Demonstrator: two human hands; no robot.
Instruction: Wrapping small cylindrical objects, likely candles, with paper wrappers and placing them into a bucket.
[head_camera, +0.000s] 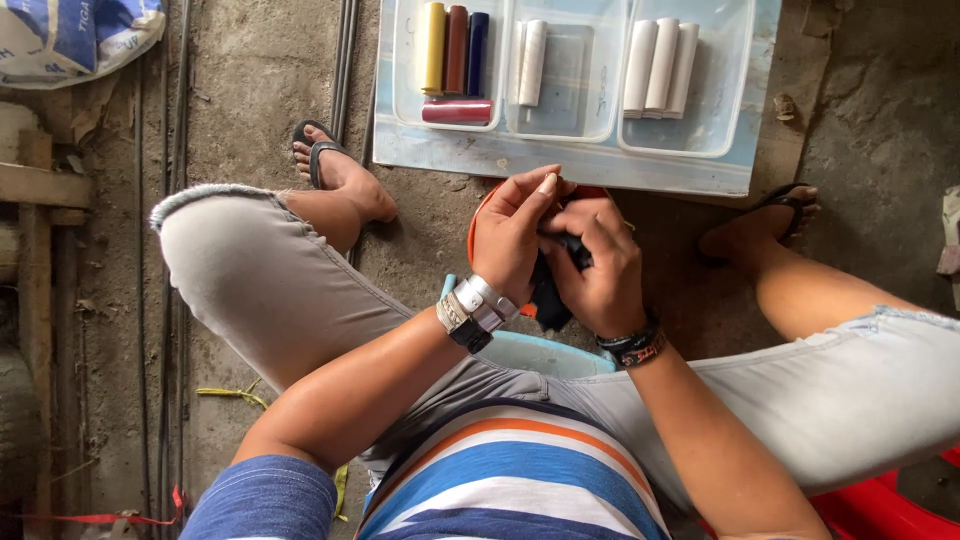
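Dark cloth (552, 290) pinched between fingers of left hand (510, 240) and right hand (600, 265).

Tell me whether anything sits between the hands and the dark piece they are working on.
Nothing visible does. The left hand and right hand both already touch the dark piece, fingers closed around it over the orange bowl.

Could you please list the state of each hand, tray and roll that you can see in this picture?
Left hand: closed on the dark fabric piece.
Right hand: closed on the same piece.
Left tray: holds four coloured rolls, three upright, one red lying crosswise.
Middle tray: holds white rolls at its left side.
Right tray: holds three white rolls, side by side.
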